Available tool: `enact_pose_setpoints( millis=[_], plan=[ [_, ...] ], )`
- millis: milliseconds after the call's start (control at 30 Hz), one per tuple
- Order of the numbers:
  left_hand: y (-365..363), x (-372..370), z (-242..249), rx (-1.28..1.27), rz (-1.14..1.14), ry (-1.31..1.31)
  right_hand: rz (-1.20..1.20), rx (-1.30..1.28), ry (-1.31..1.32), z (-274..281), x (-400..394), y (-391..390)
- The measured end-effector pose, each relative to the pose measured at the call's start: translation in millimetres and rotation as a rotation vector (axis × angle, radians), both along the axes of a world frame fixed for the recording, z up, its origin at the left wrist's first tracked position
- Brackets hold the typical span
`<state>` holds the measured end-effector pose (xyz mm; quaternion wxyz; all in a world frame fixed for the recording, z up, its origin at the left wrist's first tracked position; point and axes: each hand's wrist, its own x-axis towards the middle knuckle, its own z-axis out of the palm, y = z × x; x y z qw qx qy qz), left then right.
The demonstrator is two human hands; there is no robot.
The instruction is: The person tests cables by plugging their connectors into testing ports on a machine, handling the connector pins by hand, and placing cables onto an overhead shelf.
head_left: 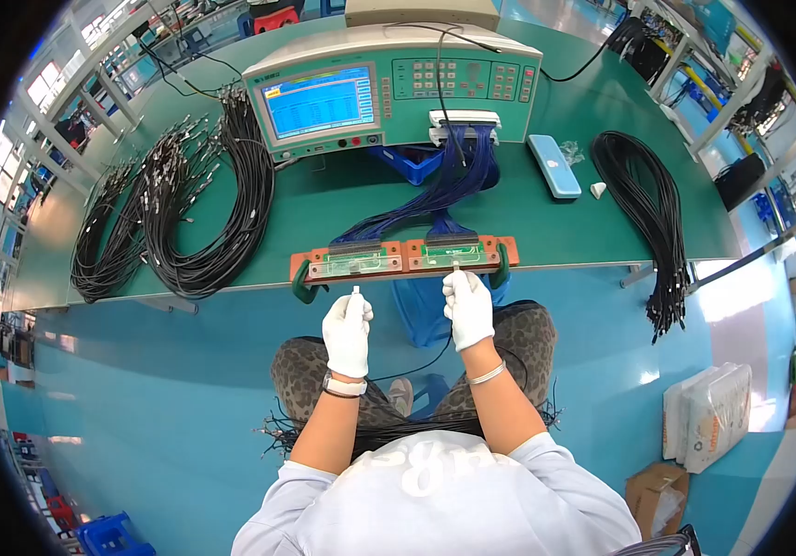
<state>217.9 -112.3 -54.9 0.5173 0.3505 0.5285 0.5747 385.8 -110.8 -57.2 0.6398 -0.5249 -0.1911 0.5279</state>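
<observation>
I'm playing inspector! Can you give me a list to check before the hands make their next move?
1. White gloves on left hand and right hand: ok.
2. Machine has its screen lit: ok.
3. Screen's small writing readable: cannot tell.
4. Blue wires run from machine to circuit boards: ok.
5. Left hand's white tip touching left circuit board: not ok, a gap shows.
6. Right hand's tip fully in right circuit board: cannot tell.

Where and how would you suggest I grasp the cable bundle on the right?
I'd probably grip the bundle just behind the front edge of the table, coming from above: it narrows there, while its loop spreads wider and its tips hang loose.
</observation>
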Motion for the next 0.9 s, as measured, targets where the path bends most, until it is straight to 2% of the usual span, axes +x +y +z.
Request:
enact_pose_setpoints(
  millis=[133, 333, 500, 667, 800, 900],
  plan=[
    [4, -1, 8, -0.078, -0.048, -0.023, -0.058, -0.036, 0.022, 10, -3, 2],
    [13, 4, 1, -0.026, -0.012, -0.046, -0.092, -0.044, 0.071, 9, -4, 4],
    [18, 5, -3, -0.018, 0.008, -0.016, 0.003, -0.052, 0.023, 14, 5, 3],
    [16, 6, -4, -0.026, 0.061, -0.085, 0.056, -0.118, -0.207, 14, 9, -2],
    [18, 2, -10, 0.017, -0.029, -0.134, -0.146, 0.031, -0.323, 8, 14, -19],
    [18, 0, -11, 0.011, -0.02, -0.145, -0.179, 0.042, -0.309, 6, 18, -27]
  ],
)
